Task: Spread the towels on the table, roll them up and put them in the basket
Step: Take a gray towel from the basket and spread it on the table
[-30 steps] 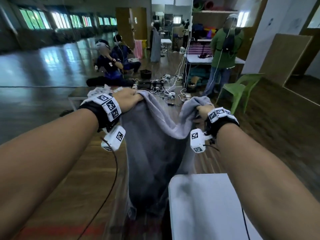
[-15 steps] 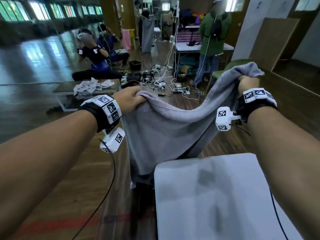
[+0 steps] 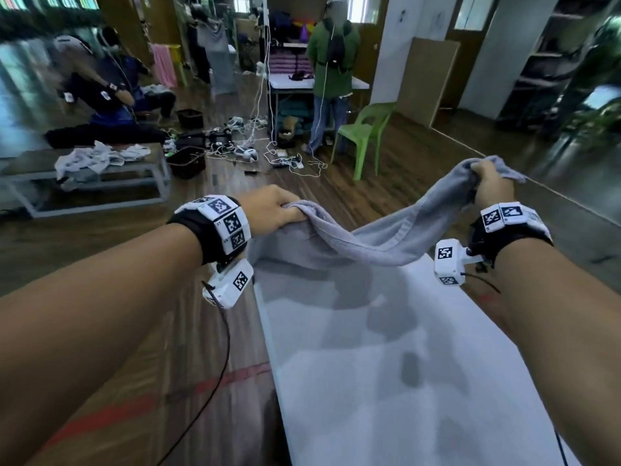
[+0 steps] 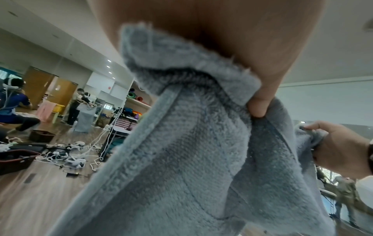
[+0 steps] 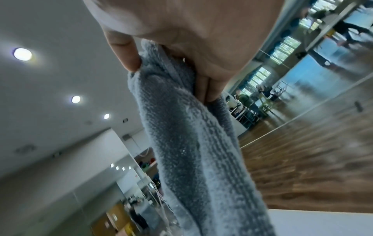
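A grey towel [image 3: 353, 237] hangs in the air between my two hands, sagging above the far end of the white table [image 3: 386, 364]. My left hand [image 3: 274, 210] grips one upper corner, fingers curled over the hem. My right hand [image 3: 489, 186] holds the other corner higher and to the right, bunched in its fist. The left wrist view shows the towel [image 4: 191, 151] pinched under my thumb, with the right hand [image 4: 339, 148] beyond. In the right wrist view the towel [image 5: 191, 135] drops from my curled fingers [image 5: 203, 89]. No basket near the table is visible.
A green plastic chair [image 3: 366, 129] stands beyond the table. A low bench [image 3: 94, 169] with white cloths is at the far left, beside dark crates [image 3: 186, 159] and tangled cables [image 3: 268, 153]. People stand and sit farther back. Wooden floor lies left of the table.
My right hand has swung the towel's corner up and out to the right, stretching the towel wider. The towel has risen from beside the table to over its far end.
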